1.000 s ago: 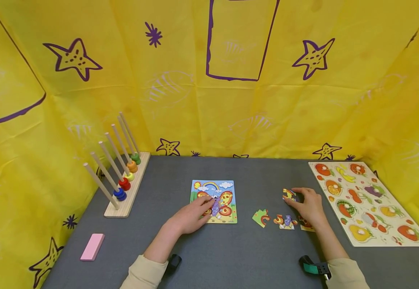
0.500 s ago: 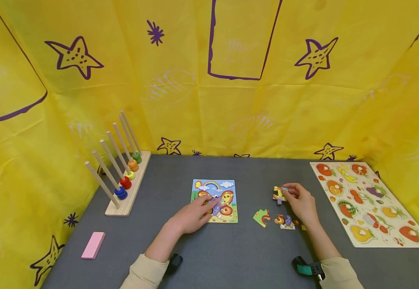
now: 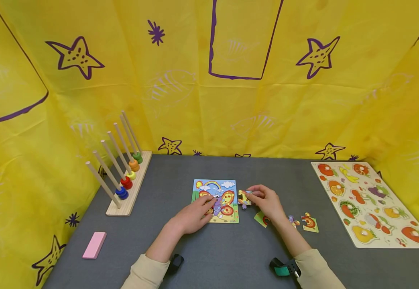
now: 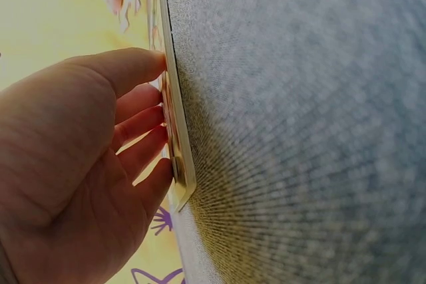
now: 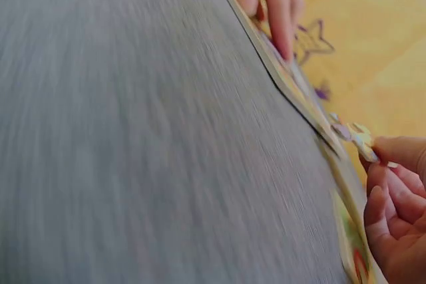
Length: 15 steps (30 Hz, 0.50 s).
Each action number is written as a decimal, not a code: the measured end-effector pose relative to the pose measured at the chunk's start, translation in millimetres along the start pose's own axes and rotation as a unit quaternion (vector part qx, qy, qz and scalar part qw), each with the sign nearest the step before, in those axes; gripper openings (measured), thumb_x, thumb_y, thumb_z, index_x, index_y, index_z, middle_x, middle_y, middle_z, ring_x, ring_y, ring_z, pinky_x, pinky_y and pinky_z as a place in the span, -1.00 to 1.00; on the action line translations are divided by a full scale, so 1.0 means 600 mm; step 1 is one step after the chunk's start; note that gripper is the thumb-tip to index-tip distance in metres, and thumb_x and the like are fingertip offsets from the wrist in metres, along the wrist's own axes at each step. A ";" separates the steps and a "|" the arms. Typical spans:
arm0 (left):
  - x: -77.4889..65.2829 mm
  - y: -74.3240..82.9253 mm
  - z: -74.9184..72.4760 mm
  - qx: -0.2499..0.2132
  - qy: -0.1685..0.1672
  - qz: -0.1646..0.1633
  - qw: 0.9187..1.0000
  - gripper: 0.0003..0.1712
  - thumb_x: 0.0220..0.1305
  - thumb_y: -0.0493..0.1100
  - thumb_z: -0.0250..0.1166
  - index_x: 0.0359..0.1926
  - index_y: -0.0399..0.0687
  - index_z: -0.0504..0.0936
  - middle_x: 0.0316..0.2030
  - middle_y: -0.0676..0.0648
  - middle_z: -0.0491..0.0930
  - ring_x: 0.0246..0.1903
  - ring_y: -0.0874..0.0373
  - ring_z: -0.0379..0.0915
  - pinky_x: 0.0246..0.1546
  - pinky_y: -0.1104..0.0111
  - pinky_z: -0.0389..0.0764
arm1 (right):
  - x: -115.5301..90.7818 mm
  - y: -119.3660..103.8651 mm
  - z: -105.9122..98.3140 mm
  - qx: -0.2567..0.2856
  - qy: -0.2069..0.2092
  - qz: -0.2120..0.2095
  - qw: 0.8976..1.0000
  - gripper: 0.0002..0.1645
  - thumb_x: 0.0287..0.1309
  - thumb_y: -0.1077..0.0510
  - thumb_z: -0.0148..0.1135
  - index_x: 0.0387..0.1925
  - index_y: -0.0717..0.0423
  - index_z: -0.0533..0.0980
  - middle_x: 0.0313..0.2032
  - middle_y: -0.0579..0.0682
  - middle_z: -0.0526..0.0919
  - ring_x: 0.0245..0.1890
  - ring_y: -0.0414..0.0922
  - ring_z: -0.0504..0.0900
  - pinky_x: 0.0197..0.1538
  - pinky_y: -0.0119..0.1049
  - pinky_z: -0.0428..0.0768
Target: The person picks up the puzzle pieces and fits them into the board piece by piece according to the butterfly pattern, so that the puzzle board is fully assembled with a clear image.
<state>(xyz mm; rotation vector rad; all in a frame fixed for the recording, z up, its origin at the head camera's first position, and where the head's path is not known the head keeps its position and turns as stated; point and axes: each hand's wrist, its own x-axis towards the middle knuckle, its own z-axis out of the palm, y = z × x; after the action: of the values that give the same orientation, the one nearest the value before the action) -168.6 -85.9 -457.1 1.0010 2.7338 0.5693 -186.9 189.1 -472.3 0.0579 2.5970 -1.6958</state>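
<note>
A square butterfly puzzle board (image 3: pixel 227 216) lies on the dark table, its picture showing a rainbow and clouds. My left hand (image 3: pixel 192 216) rests on its left half with fingers extended, covering part of the butterfly; in the left wrist view the fingertips (image 4: pixel 158 62) touch the board's face. Just off the board's right edge, my right hand (image 3: pixel 270 204) pinches a yellow and purple puzzle piece (image 3: pixel 245 198) between thumb and fingers. The right wrist view shows this piece (image 5: pixel 361 142) raised above the table. A green piece (image 3: pixel 261 219) lies below that hand, partly covered by the forearm.
Two more puzzle pieces lie right of the right forearm: a purple one (image 3: pixel 293 221) and a red-yellow one (image 3: pixel 310 223). A fruit peg board (image 3: pixel 372 237) is at far right. A peg stacker (image 3: pixel 137 184) with coloured rings and a pink block (image 3: pixel 94 245) are at left.
My right hand has carried the puzzle piece leftward from the loose pieces to the board's right edge, uncovering the red-yellow piece. My left hand stays on the board.
</note>
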 end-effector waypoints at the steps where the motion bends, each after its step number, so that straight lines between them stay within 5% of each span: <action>1: 0.000 0.000 0.000 0.001 0.001 0.000 1.000 -0.40 0.45 -0.13 0.12 0.41 -0.26 0.27 0.32 -0.20 0.28 0.30 -0.05 0.23 0.25 0.10 0.33 | 0.001 -0.003 0.009 0.002 -0.005 -0.003 1.000 -0.68 0.17 0.06 0.38 -0.12 0.18 0.61 -0.37 0.00 0.73 -0.40 -0.17 0.57 -0.34 -0.38 0.46; 9: 0.001 -0.001 0.000 -0.002 -0.002 -0.003 1.000 -0.40 0.46 -0.12 0.11 0.42 -0.24 0.27 0.32 -0.18 0.28 0.29 -0.04 0.24 0.23 0.09 0.35 | 0.010 -0.025 0.061 -0.042 -0.004 -0.038 0.998 -0.77 0.08 0.08 0.45 -0.23 0.08 0.66 -0.43 -0.10 0.74 -0.39 -0.21 0.61 -0.22 -0.28 0.43; 15: 0.001 -0.001 -0.001 -0.002 0.002 0.007 1.000 -0.41 0.46 -0.13 0.11 0.41 -0.26 0.28 0.31 -0.18 0.29 0.27 -0.04 0.26 0.23 0.10 0.35 | 0.016 -0.032 0.076 -0.052 0.015 -0.055 0.997 -0.71 0.10 0.10 0.43 -0.11 0.03 0.71 -0.38 -0.06 0.74 -0.37 -0.21 0.65 -0.23 -0.29 0.52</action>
<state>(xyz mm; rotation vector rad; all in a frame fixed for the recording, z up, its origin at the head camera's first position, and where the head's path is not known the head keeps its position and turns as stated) -169.8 -85.9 -456.8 1.0186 2.7309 0.5810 -196.7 140.0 -473.4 -0.0661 2.7540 -1.5995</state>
